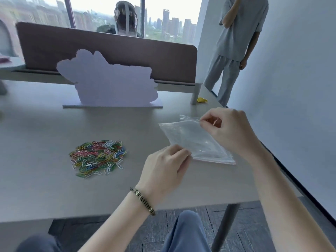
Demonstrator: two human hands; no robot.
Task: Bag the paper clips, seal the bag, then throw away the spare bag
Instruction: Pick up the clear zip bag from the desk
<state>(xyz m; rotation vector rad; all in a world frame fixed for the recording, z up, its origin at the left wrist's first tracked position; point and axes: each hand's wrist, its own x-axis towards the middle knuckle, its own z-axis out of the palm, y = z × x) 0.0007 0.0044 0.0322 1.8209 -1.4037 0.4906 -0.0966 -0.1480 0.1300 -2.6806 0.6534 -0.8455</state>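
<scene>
A pile of coloured paper clips (98, 157) lies on the grey table (45, 135), left of centre. To its right a clear zip bag (190, 139) rests flat on the table; whether a second bag lies under it I cannot tell. My left hand (163, 168), with a beaded bracelet on the wrist, pinches the bag's near left edge. My right hand (229, 128) pinches the bag's far right corner with thumb and forefinger. Both hands are on the bag and apart from the clips.
A pale cut-out board (109, 82) stands upright behind the clips, in front of a brown desk divider (109, 46). A small yellow object (201, 100) lies at the table's far right corner. One person stands at the right by the wall; another sits behind the divider.
</scene>
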